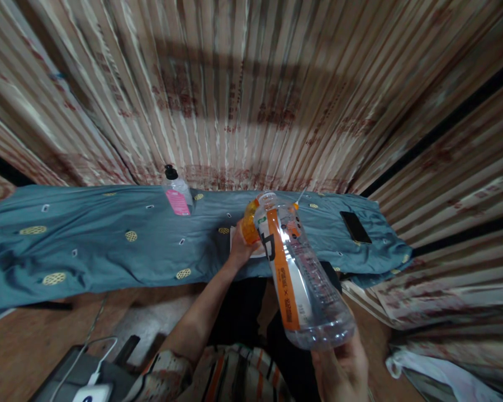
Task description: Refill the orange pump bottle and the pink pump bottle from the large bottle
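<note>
My right hand is closed around the base of a large clear plastic bottle with an orange and white label. The bottle is tilted, its neck pointing away from me and to the left. My left hand is wrapped around an amber see-through container, right beside the bottle's neck. Whether the two touch I cannot tell, and the large bottle hides part of the amber container. Under the left hand, a white sheet shows on the cloth. Just past the bottle lies a thin rod with an orange end.
A blue patterned cloth covers the long narrow table. On it stand a pump bottle with a pink label at left and a black phone at right. Striped curtains hang close behind. A white device with a cable is lower left.
</note>
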Tool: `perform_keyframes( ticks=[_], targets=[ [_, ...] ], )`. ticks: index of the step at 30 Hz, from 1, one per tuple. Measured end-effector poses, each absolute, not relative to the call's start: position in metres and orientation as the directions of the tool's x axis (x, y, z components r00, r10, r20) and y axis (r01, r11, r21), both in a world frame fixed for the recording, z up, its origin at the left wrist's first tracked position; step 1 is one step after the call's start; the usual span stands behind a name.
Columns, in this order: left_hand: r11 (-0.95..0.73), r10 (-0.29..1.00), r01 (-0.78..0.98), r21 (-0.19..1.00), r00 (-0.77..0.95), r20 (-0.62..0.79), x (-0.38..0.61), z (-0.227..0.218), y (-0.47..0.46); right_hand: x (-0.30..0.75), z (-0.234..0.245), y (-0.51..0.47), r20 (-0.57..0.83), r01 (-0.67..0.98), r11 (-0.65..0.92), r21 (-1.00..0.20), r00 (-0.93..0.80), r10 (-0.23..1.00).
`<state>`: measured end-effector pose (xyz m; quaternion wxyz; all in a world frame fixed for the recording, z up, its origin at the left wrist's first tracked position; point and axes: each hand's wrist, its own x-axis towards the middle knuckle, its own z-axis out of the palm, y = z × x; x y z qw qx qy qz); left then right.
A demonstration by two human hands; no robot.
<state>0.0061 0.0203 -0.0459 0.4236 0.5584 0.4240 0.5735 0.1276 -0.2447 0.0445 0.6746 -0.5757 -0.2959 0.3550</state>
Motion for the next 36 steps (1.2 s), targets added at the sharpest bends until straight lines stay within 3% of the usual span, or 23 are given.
perform_keyframes(
  ticks=[12, 21, 36],
  targets=[
    [-0.326, 0.945, 0.018, 0.945, -0.013, 0.326, 0.004, -0.044, 0.02, 0.111, 0.068, -0.239, -0.03, -0.133, 0.065, -0.989, 0.61, 0.792],
    [-0.274, 0.961, 0.034, 0.961, -0.018, 0.274, 0.005, -0.042, 0.018, 0.111, 0.068, -0.238, -0.022, -0.136, 0.077, -0.988, 0.611, 0.791],
    [-0.345, 0.938, 0.014, 0.939, -0.025, 0.345, 0.006, -0.045, 0.02, 0.108, 0.072, -0.238, -0.044, -0.123, 0.043, -0.991, 0.627, 0.778]
  ],
)
